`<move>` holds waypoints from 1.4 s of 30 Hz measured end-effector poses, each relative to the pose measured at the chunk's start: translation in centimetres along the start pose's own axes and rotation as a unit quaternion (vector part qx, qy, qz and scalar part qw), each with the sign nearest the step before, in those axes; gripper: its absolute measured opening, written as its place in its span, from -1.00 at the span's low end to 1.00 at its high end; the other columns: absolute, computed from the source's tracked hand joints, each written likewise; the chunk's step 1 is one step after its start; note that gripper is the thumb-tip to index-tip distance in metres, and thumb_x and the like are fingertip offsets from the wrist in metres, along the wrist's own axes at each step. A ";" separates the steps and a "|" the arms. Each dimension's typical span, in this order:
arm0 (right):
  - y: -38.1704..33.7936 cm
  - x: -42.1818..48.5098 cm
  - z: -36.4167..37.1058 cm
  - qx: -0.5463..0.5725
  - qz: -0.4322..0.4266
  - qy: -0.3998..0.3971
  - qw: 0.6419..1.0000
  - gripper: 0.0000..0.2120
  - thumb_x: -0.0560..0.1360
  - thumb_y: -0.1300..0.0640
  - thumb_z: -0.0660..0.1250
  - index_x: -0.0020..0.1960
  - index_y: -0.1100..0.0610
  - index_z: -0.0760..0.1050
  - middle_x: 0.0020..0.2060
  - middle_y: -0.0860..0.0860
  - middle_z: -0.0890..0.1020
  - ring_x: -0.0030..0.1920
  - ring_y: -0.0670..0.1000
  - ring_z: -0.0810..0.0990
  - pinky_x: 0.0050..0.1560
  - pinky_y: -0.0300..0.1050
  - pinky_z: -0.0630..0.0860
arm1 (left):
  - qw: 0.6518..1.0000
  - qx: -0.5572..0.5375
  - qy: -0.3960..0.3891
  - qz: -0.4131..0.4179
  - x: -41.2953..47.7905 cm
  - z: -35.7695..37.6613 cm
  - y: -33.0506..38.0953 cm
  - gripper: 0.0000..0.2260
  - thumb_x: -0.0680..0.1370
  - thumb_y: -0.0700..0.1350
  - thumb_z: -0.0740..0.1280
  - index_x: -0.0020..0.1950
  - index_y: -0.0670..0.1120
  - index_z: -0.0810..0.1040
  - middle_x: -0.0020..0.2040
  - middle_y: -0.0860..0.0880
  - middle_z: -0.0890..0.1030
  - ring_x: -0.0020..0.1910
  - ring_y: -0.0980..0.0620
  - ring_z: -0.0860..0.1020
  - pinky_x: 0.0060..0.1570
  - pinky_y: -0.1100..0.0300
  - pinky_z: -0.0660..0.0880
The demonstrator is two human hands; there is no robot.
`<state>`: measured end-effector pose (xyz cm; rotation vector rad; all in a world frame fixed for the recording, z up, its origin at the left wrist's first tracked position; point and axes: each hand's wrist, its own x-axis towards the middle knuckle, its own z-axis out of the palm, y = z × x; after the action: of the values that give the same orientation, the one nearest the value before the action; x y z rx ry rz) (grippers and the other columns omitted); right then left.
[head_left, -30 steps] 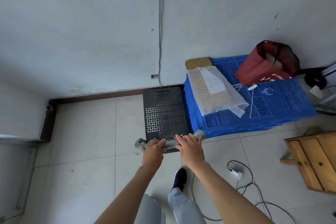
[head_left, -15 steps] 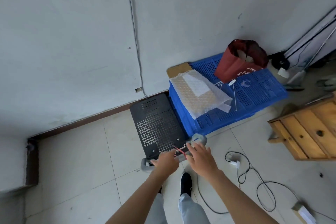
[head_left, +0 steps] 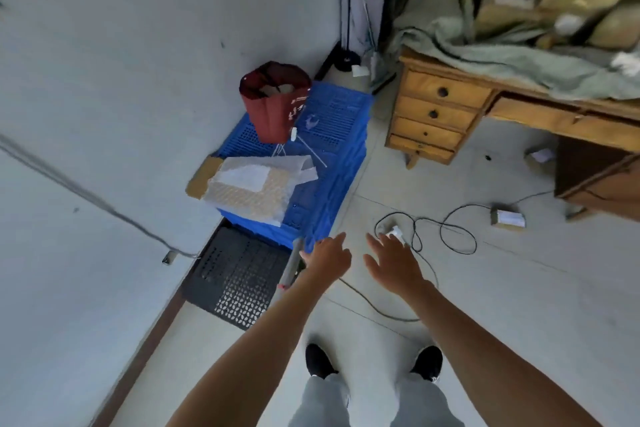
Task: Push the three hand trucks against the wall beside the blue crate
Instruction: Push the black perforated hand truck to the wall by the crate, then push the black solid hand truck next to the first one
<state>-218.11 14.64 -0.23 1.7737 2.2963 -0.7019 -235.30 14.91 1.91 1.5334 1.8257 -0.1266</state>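
One hand truck (head_left: 239,274), with a black perforated platform, lies flat on the floor against the grey wall (head_left: 104,114), touching the left end of the blue crate (head_left: 332,163). Its grey handle bar (head_left: 290,265) rises at the platform's near edge. My left hand (head_left: 327,258) hovers just right of the handle, fingers apart, thumb close to the bar. My right hand (head_left: 391,262) is further right over the floor, fingers spread, holding nothing. No other hand truck is in view.
On the crate sit a red bag (head_left: 273,100) and a bubble-wrapped package (head_left: 252,191). A wooden desk (head_left: 436,114) under green cloth stands at the right. A black cable with a white plug (head_left: 396,232) and a small box (head_left: 507,218) lie on the tiles. My shoes (head_left: 320,360) are below.
Both hands have come off the hand truck's handle and opened. The view has swung to the right, so the truck now sits at the left and the desk has come into view.
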 end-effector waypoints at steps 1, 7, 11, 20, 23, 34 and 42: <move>2.5 -1.2 -0.6 0.014 0.029 0.001 0.999 -0.42 0.55 -0.22 -0.10 0.51 -0.02 0.13 0.46 0.10 0.31 0.45 0.17 0.24 0.39 0.18 0.23 | 1.000 0.021 -0.010 0.021 0.1 0.7 2.8 -0.54 0.56 0.01 0.11 0.47 0.05 0.22 0.40 -0.10 0.41 0.39 -0.14 0.32 0.34 -0.31 0.17; 19.8 -11.7 -3.6 0.125 0.199 0.054 0.971 -0.47 0.61 -0.12 0.03 0.54 -0.01 0.07 0.51 0.09 0.19 0.49 0.14 0.13 0.43 0.06 0.16 | 0.981 0.110 -0.062 0.151 0.6 8.9 22.0 -0.56 0.55 -0.01 0.13 0.45 0.05 0.26 0.34 -0.13 0.45 0.30 -0.15 0.42 0.25 -0.17 0.37; 30.4 -19.3 -4.6 0.197 0.313 0.087 0.925 -0.47 0.60 -0.09 0.06 0.53 -0.06 0.05 0.52 0.06 0.15 0.48 0.10 0.15 0.33 0.06 0.32 | 0.951 0.172 -0.084 0.244 0.1 15.4 34.6 -0.57 0.58 -0.02 0.14 0.46 -0.02 0.26 0.32 -0.18 0.46 0.30 -0.16 0.42 0.25 -0.03 0.40; 48.2 -38.0 -4.3 0.251 0.533 0.139 0.796 -0.49 0.60 -0.15 0.03 0.50 -0.03 0.13 0.47 0.08 0.28 0.40 0.15 0.29 0.33 0.11 0.30 | 0.832 0.257 -0.162 0.464 -7.2 30.3 59.4 -0.56 0.59 0.00 0.13 0.48 0.02 0.24 0.41 -0.08 0.42 0.36 -0.11 0.39 0.33 -0.09 0.32; 52.8 -40.3 -4.2 0.264 0.565 0.143 0.768 -0.49 0.60 -0.15 0.02 0.51 -0.03 0.11 0.48 0.08 0.26 0.43 0.15 0.27 0.37 0.12 0.25 | 0.806 0.286 -0.170 0.489 -7.5 33.1 64.6 -0.56 0.59 -0.01 0.12 0.48 0.01 0.24 0.42 -0.07 0.41 0.37 -0.12 0.38 0.36 -0.13 0.27; 74.0 -42.7 -10.5 0.303 0.644 0.201 0.673 -0.46 0.61 -0.18 0.00 0.53 -0.03 0.06 0.51 0.10 0.21 0.46 0.17 0.23 0.38 0.12 0.28 | 0.699 0.352 -0.189 0.593 -3.8 40.5 92.0 -0.55 0.60 -0.05 0.10 0.51 0.02 0.19 0.43 -0.04 0.39 0.40 -0.09 0.34 0.42 -0.23 0.10; 86.0 -45.6 -13.0 0.313 0.694 0.223 0.609 -0.49 0.61 -0.15 -0.02 0.51 0.00 0.09 0.48 0.10 0.26 0.43 0.18 0.28 0.34 0.13 0.31 | 0.612 0.365 -0.212 0.669 -5.5 46.6 107.7 -0.57 0.60 -0.10 0.07 0.48 -0.02 0.22 0.44 -0.03 0.37 0.41 -0.09 0.30 0.43 -0.22 0.05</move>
<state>-121.68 -3.07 6.35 3.3661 0.0015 -0.6823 -118.21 17.07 11.13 2.7108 -0.1702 -0.4787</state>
